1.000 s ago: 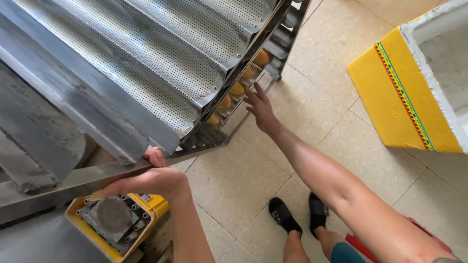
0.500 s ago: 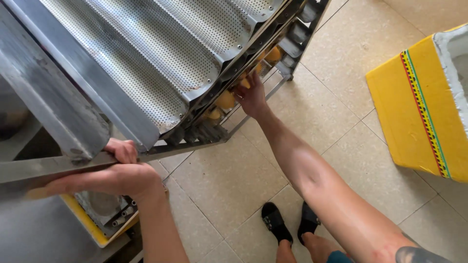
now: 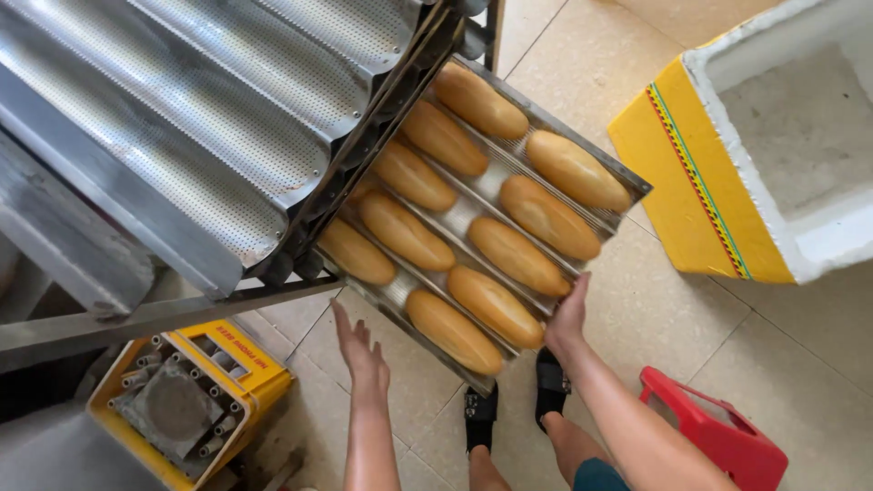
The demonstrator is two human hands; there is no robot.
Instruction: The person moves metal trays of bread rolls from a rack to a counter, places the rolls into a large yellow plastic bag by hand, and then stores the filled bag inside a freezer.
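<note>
Sliding loaf tray (image 3: pixel 607 171) out of rack (image 3: pixel 364 155); near edge gripped by right hand (image 3: pixel 569 314). Left hand (image 3: pixel 362 347) spread, empty, below opposite corner. Tray best supported both sides, kept level; loaves (image 3: pixel 496 305) just above fingers.

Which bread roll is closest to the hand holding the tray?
The golden loaf in the middle row at the tray's near end. It lies just left of the right hand, which grips that tray edge. The other loaves sit farther up or across the tray.
</note>
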